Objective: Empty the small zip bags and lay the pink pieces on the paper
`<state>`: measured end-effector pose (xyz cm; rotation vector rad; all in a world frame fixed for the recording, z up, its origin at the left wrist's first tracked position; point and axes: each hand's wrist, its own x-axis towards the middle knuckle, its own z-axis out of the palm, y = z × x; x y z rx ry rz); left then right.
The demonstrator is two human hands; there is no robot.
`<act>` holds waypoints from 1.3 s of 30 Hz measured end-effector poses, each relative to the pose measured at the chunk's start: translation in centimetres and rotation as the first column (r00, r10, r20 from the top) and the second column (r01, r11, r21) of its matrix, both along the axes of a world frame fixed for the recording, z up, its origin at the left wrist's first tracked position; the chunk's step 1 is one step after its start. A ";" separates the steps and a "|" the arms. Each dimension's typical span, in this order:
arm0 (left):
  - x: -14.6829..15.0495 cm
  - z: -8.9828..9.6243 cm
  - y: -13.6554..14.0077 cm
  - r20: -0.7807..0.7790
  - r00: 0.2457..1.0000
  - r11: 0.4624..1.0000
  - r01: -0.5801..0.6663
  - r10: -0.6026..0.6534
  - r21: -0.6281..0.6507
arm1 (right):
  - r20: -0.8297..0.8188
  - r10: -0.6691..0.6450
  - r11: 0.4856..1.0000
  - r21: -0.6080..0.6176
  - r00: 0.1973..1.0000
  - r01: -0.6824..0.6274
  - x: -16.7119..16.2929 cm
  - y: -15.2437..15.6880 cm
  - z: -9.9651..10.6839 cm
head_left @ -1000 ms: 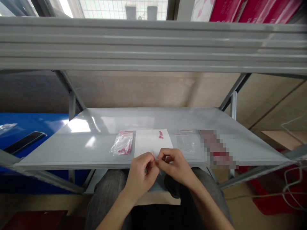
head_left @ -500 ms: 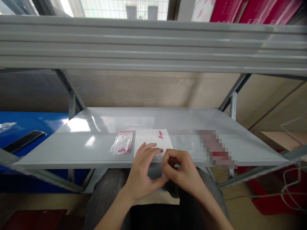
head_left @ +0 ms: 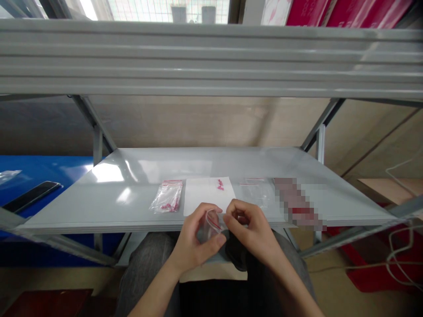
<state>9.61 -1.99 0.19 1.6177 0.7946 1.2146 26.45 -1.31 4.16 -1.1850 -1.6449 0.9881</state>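
Note:
A small clear zip-lock bag [head_left: 212, 223] with a red line along its top is held by my left hand [head_left: 198, 240], fingers curled round it, its mouth gaping. Just right of that mouth is my right hand [head_left: 249, 224], thumb and forefinger pinched together; whatever they may hold is too small or hidden to make out. Beyond the hands lies a sheet of white paper [head_left: 201, 191], bearing several small pink pieces [head_left: 220, 185]. To its left rests a stack of clear zip-lock bags [head_left: 170, 191] with pink pieces inside. Flat clear bags [head_left: 256, 193] lie to its right.
All this lies on a grey shelf [head_left: 264, 163] with metal struts, under a higher beam [head_left: 211, 61]. A pixelated reddish item [head_left: 297, 204] is at the right. On the blue surface [head_left: 72, 169] at left is a phone [head_left: 33, 196]. Pink-red books [head_left: 307, 13] stand above.
The bag has turned in my left hand, and its mouth now shows spread apart. My right fingers have come off the bag's edge and stay pinched beside it.

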 end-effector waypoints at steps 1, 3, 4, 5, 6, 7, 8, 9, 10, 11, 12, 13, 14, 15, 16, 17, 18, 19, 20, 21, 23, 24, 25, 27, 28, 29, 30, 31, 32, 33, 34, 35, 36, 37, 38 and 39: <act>0.0 -0.1 0.1 0.063 0.997 0.995 0.051 -0.046 -0.086 | -0.006 -0.009 0.998 0.055 1.000 0.010 0.2 0.0 0.2; 0.0 -0.2 0.3 0.205 0.970 0.955 0.181 -0.133 -0.236 | -0.010 0.038 0.977 0.209 0.999 -0.035 0.6 -0.1 0.7; 0.1 -0.3 0.4 0.279 0.946 0.928 0.243 -0.163 -0.283 | 0.009 0.096 0.955 0.282 0.995 -0.095 0.8 -0.2 0.9; 0.2 -0.5 0.5 0.345 0.921 0.904 0.293 -0.180 -0.311 | 0.045 0.164 0.926 0.337 0.985 -0.169 1.0 -0.2 1.1; 0.3 -0.6 0.5 0.397 0.899 0.886 0.327 -0.185 -0.328 | 0.092 0.222 0.896 0.372 0.971 -0.241 1.1 -0.2 1.3; 0.5 -0.7 0.5 0.430 0.884 0.871 0.348 -0.181 -0.347 | 0.140 0.257 0.873 0.390 0.956 -0.292 1.2 -0.2 1.3; 0.5 -0.8 0.4 0.442 0.880 0.855 0.359 -0.176 -0.374 | 0.182 0.268 0.858 0.401 0.946 -0.320 1.2 -0.1 1.3; 0.6 -0.8 0.4 0.440 0.881 0.836 0.367 -0.172 -0.408 | 0.218 0.264 0.850 0.407 0.940 -0.333 1.2 -0.1 1.2; 0.6 -0.9 0.3 0.433 0.885 0.814 0.375 -0.172 -0.444 | 0.243 0.253 0.846 0.414 0.937 -0.336 1.1 0.0 1.1; 0.6 -0.8 0.2 0.426 0.887 0.790 0.387 -0.178 -0.475 | 0.255 0.248 0.845 0.415 0.935 -0.337 1.1 0.0 0.9; 0.5 -0.8 0.2 0.424 0.884 0.768 0.407 -0.195 -0.494 | 0.255 0.258 0.846 0.406 0.932 -0.345 1.1 0.1 0.8; 0.5 -0.8 0.2 0.429 0.877 0.751 0.430 -0.216 -0.501 | 0.241 0.282 0.849 0.389 0.929 -0.359 1.1 0.1 0.6; 0.4 -0.8 0.3 0.440 0.867 0.738 0.454 -0.235 -0.499 | 0.219 0.316 0.851 0.365 0.923 -0.378 1.2 0.2 0.6; 0.3 -0.8 0.4 0.455 0.855 0.729 0.474 -0.247 -0.495 | 0.194 0.345 0.855 0.339 0.918 -0.393 1.2 0.2 0.5; 0.3 -0.8 0.5 0.466 0.847 0.724 0.488 -0.257 -0.487 | 0.172 0.363 0.860 0.315 0.916 -0.400 1.4 0.2 0.5; 0.2 -0.9 0.7 0.471 0.843 0.727 0.492 -0.260 -0.479 | 0.158 0.370 0.867 0.294 0.915 -0.402 1.5 0.2 0.5; 0.1 -0.9 0.8 0.467 0.846 0.738 0.484 -0.258 -0.470 | 0.150 0.369 0.874 0.281 0.917 -0.397 1.6 0.3 0.5; 0.1 -0.9 1.0 0.453 0.855 0.752 0.468 -0.253 -0.463 | 0.147 0.363 0.879 0.274 0.920 -0.390 1.7 0.3 0.5; 0.0 -1.0 1.1 0.434 0.866 0.767 0.450 -0.249 -0.458 | 0.148 0.358 0.881 0.273 0.922 -0.386 1.8 0.3 0.5; -0.1 -1.0 1.2 0.417 0.876 0.780 0.432 -0.243 -0.453 | 0.153 0.354 0.880 0.278 0.923 -0.384 1.8 0.4 0.5; -0.1 -0.9 1.2 0.405 0.886 0.793 0.407 -0.225 -0.452 | 0.175 0.354 0.872 0.294 0.919 -0.391 1.8 0.5 0.4; -0.2 -0.8 1.2 0.408 0.887 0.794 0.404 -0.219 -0.453 | 0.190 0.356 0.867 0.299 0.915 -0.399 1.8 0.6 0.4; -0.2 -0.7 1.2 0.414 0.884 0.794 0.406 -0.217 -0.452 | 0.203 0.362 0.860 0.304 0.910 -0.410 1.8 0.6 0.4; -0.2 -0.5 1.1 0.434 0.875 0.799 0.414 -0.216 -0.437 | 0.218 0.384 0.843 0.314 0.897 -0.437 1.7 0.6 0.4; -0.1 -0.5 1.1 0.451 0.867 0.804 0.416 -0.211 -0.425 | 0.216 0.389 0.839 0.319 0.896 -0.441 1.7 0.6 0.4; -0.1 -0.4 1.1 0.471 0.858 0.811 0.418 -0.205 -0.410 | 0.209 0.384 0.839 0.326 0.899 -0.435 1.7 0.6 0.4; 0.0 -0.4 1.0 0.491 0.849 0.820 0.417 -0.196 -0.392 | 0.199 0.372 0.843 0.336 0.907 -0.420 1.6 0.6 0.5; 0.0 -0.4 1.0 0.511 0.840 0.831 0.409 -0.182 -0.376 | 0.182 0.354 0.850 0.347 0.917 -0.397 1.5 0.6 0.4; 0.0 -0.4 1.1 0.524 0.835 0.843 0.396 -0.166 -0.364 | 0.152 0.334 0.858 0.359 0.930 -0.367 1.4 0.7 0.4; 0.0 -0.4 1.1 0.530 0.835 0.856 0.375 -0.146 -0.355 | 0.105 0.312 0.868 0.373 0.944 -0.328 1.3 0.8 0.2; -0.2 -0.4 1.2 0.524 0.843 0.870 0.344 -0.120 -0.353 | 0.040 0.289 0.878 0.386 0.956 -0.282 1.3 1.0 -0.1; -0.3 -0.4 1.2 0.505 0.858 0.885 0.303 -0.092 -0.355 | -0.043 0.258 0.894 0.390 0.965 -0.221 1.2 1.2 -0.5; -0.6 -0.3 1.4 0.475 0.878 0.900 0.251 -0.058 -0.355 | -0.141 0.209 0.914 0.380 0.968 -0.142 1.2 1.5 -0.9; -0.9 -0.2 1.6 0.433 0.901 0.918 0.189 -0.021 -0.348 | -0.245 0.144 0.936 0.349 0.959 -0.051 1.3 1.9 -1.5; -1.3 0.0 1.9 0.379 0.925 0.937 0.116 0.018 -0.329 | -0.347 0.064 0.953 0.298 0.936 0.045 1.4 2.4 -2.0; -1.8 0.3 2.2 0.311 0.949 0.954 0.038 0.059 -0.296 | -0.441 -0.021 0.964 0.229 0.897 0.135 1.5 3.0 -2.5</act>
